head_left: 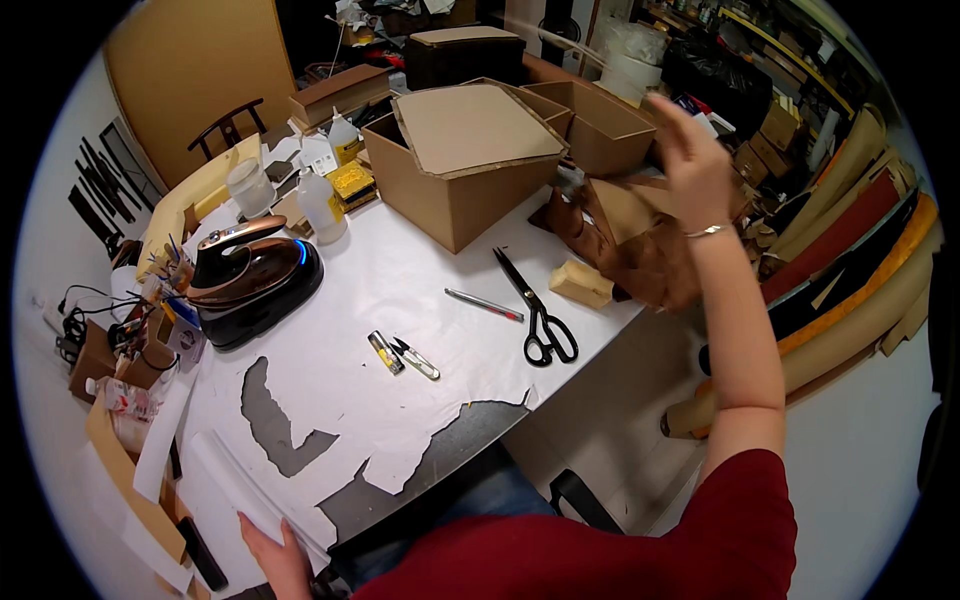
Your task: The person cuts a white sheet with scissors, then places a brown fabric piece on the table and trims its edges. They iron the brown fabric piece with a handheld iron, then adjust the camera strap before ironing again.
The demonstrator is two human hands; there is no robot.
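Observation:
My left hand (275,555) rests on a loosely rolled edge of white paper (245,490) at the table's near left, thumb and fingers spread apart. At the far right, my right hand (695,165) is raised above a crumpled brown sheet (640,235). Its fingers are blurred and partly turned away. A faint pale streak (575,45) runs toward them; whether the hand holds it cannot be seen. Black-handled scissors (535,310), a slim pen (484,304), small thread snips (416,358) and a yellow-and-silver cylinder (384,352) lie mid-table. A pale block (581,284) sits near the brown sheet.
Torn white paper covers the table (440,455), its grey top showing through. An iron (250,280) on a dark base stands left, near plastic bottles (322,205). Cardboard boxes (460,190) fill the back. Material rolls (830,310) lean at right; a chair (583,500) is near me.

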